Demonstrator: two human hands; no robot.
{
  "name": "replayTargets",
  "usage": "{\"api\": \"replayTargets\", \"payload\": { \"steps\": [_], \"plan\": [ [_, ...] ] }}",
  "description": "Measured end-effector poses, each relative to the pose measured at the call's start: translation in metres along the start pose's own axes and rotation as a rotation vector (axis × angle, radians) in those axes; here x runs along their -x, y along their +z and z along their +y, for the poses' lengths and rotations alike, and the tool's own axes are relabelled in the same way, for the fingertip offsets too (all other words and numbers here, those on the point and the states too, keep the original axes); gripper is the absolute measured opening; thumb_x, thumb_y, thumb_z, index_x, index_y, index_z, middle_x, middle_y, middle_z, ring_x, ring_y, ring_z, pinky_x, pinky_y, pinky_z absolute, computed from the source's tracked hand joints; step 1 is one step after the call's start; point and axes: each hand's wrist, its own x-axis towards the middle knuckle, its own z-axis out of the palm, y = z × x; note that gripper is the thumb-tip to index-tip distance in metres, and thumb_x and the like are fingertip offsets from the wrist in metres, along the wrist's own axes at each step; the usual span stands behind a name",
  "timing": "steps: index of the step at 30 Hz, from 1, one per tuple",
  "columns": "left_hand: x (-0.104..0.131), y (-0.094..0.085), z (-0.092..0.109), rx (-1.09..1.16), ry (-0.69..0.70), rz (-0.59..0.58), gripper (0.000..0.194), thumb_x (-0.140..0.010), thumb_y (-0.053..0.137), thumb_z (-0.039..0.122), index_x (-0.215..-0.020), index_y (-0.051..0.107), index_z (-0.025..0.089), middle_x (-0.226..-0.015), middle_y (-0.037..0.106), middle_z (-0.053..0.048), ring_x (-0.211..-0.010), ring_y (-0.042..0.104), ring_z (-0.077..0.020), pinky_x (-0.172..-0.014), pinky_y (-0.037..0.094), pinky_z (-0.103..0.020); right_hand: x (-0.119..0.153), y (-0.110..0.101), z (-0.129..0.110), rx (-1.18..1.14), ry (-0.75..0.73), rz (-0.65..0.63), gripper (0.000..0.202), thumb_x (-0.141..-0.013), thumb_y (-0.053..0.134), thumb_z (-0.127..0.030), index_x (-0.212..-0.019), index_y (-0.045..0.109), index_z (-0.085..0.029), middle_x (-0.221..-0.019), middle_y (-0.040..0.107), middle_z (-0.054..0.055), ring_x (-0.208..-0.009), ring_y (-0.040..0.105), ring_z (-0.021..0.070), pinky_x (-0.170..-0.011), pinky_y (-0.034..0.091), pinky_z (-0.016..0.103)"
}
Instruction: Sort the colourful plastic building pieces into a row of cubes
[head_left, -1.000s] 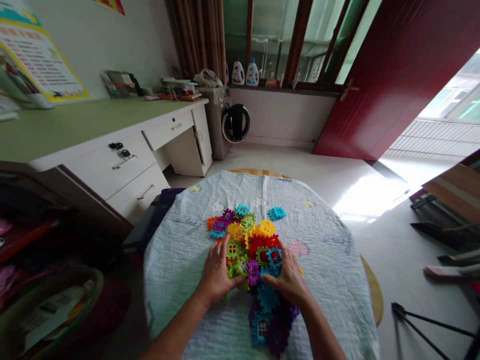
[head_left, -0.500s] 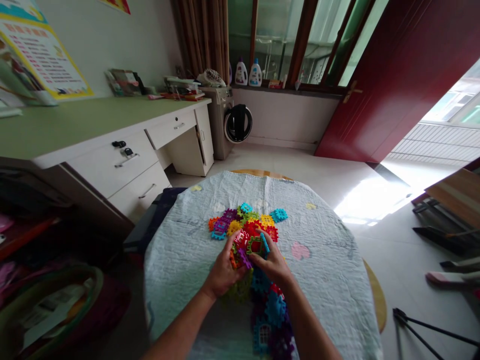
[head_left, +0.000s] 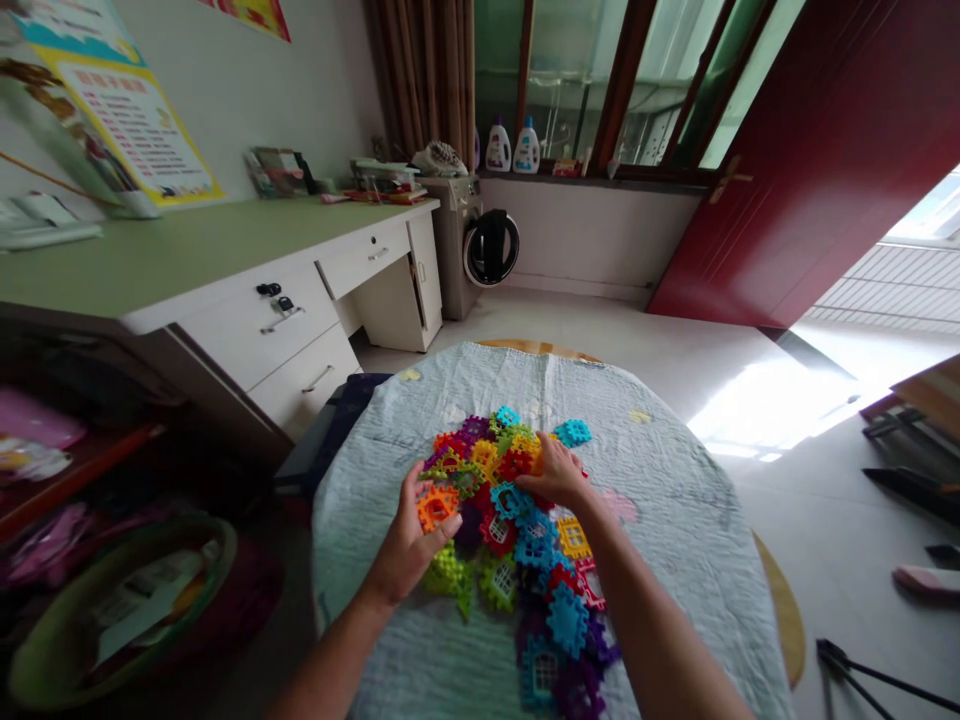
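A heap of colourful notched plastic pieces lies on the round table under a pale cloth point(head_left: 660, 520). My left hand point(head_left: 409, 545) holds an orange piece point(head_left: 437, 508) between thumb and fingers at the heap's left side. My right hand point(head_left: 556, 472) reaches onto the heap's upper right, its fingers over yellow and red pieces; what they grip, if anything, is hidden. Below it are a light-blue piece point(head_left: 535, 540) and a yellow window piece point(head_left: 573, 537). Green pieces point(head_left: 498, 582) sit nearer to me, and a cyan piece point(head_left: 574, 432) lies at the far right.
A green-topped desk point(head_left: 225, 235) with white drawers stands at the left, beside a washing machine point(head_left: 453, 240) with its door open. A red door point(head_left: 787, 170) is at the right. A basket point(head_left: 217, 590) is at lower left, a black stand point(head_left: 832, 655) at lower right.
My hands have moved apart; the cluster of pieces held between them is no longer there. My left hand now has an orange piece, and my right hand has moved up onto the heap. The view shifted slightly.
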Motion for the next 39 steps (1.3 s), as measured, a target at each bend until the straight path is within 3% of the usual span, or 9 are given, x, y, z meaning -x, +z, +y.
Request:
{"api": "replayTargets", "payload": {
  "steps": [5, 10, 16, 19, 24, 28, 32, 35, 39],
  "plan": [
    [0.010, 0.016, -0.019, -0.213, 0.157, 0.047, 0.083, -0.073, 0.064, 0.021, -0.146, 0.024, 0.026, -0.145, 0.033, -0.012, -0.139, 0.033, -0.0298, -0.115, 0.027, -0.053, 0.019, 0.020, -0.010, 0.157, -0.097, 0.039, 0.072, -0.067, 0.068, -0.029, -0.135, 0.047, -0.023, -0.122, 0.059, 0.012, -0.117, 0.049, 0.0328, -0.098, 0.034, 0.047],
    [0.006, 0.038, -0.018, -0.181, 0.204, 0.034, 0.077, -0.074, 0.057, 0.011, -0.144, 0.028, 0.026, -0.143, 0.037, -0.011, -0.137, 0.037, -0.0262, -0.115, 0.031, -0.049, 0.036, 0.032, -0.020, -0.100, -0.215, 0.110, 0.053, -0.067, 0.066, -0.024, -0.119, 0.057, -0.023, -0.110, 0.060, 0.008, -0.105, 0.054, 0.0260, -0.092, 0.042, 0.039],
    [0.000, 0.042, -0.008, -0.159, 0.288, -0.035, 0.070, -0.083, 0.061, 0.030, -0.144, 0.028, 0.030, -0.147, 0.034, -0.009, -0.140, 0.033, -0.0268, -0.116, 0.029, -0.048, 0.055, 0.022, -0.042, -0.578, -0.262, 0.063, 0.056, -0.073, 0.071, -0.036, -0.124, 0.051, -0.026, -0.117, 0.060, 0.005, -0.105, 0.057, 0.0219, -0.094, 0.045, 0.038],
    [-0.001, 0.037, -0.012, -0.280, 0.287, 0.033, 0.071, -0.083, 0.063, 0.041, -0.144, 0.029, 0.027, -0.144, 0.035, -0.011, -0.140, 0.031, -0.0293, -0.116, 0.028, -0.051, 0.064, 0.012, -0.057, -0.601, -0.299, 0.012, 0.045, -0.076, 0.070, -0.034, -0.118, 0.055, -0.026, -0.111, 0.061, 0.004, -0.102, 0.058, 0.0205, -0.093, 0.045, 0.037],
    [-0.007, 0.022, -0.022, -0.512, 0.319, 0.165, 0.065, -0.082, 0.061, 0.041, -0.139, 0.037, 0.022, -0.141, 0.036, -0.016, -0.134, 0.038, -0.0316, -0.110, 0.034, -0.053, 0.081, 0.000, -0.065, -0.413, -0.459, -0.095, 0.032, -0.069, 0.069, -0.017, -0.099, 0.061, -0.023, -0.106, 0.057, 0.003, -0.102, 0.053, 0.0203, -0.093, 0.043, 0.038],
    [-0.016, 0.010, -0.015, -0.799, 0.264, 0.249, 0.052, -0.078, 0.063, 0.034, -0.128, 0.052, 0.022, -0.144, 0.035, -0.015, -0.131, 0.041, -0.0358, -0.107, 0.036, -0.054, 0.101, -0.010, -0.039, -0.248, -0.389, -0.150, 0.045, -0.061, 0.056, -0.004, -0.100, 0.063, -0.024, -0.114, 0.056, 0.005, -0.112, 0.049, 0.0224, -0.101, 0.038, 0.043],
    [-0.039, 0.007, 0.007, -0.895, 0.327, 0.246, 0.047, -0.077, 0.061, 0.028, -0.123, 0.057, 0.020, -0.143, 0.039, -0.014, -0.134, 0.038, -0.0331, -0.111, 0.031, -0.050, 0.129, -0.016, 0.013, -0.208, -0.247, -0.099, 0.075, -0.061, 0.049, -0.004, -0.133, 0.048, -0.028, -0.140, 0.043, 0.007, -0.133, 0.036, 0.0250, -0.111, 0.029, 0.048],
    [-0.068, 0.012, 0.021, -0.926, 0.320, 0.140, 0.044, -0.082, 0.057, 0.038, -0.123, 0.059, 0.021, -0.143, 0.043, -0.012, -0.136, 0.035, -0.0322, -0.114, 0.025, -0.049, 0.156, -0.005, 0.046, -0.131, -0.104, -0.041, 0.084, -0.068, 0.058, -0.018, -0.147, 0.032, -0.027, -0.149, 0.036, 0.010, -0.140, 0.028, 0.0311, -0.113, 0.024, 0.053],
    [-0.101, 0.026, 0.026, -1.008, 0.185, -0.153, 0.061, -0.081, 0.054, 0.059, -0.131, 0.054, 0.026, -0.140, 0.051, -0.011, -0.136, 0.033, -0.0365, -0.112, 0.021, -0.058, 0.186, 0.027, 0.061, -0.012, 0.036, 0.040, 0.115, -0.057, 0.076, -0.033, -0.154, 0.014, -0.026, -0.154, 0.029, 0.015, -0.143, 0.021, 0.0421, -0.111, 0.022, 0.061]
  ]
}}
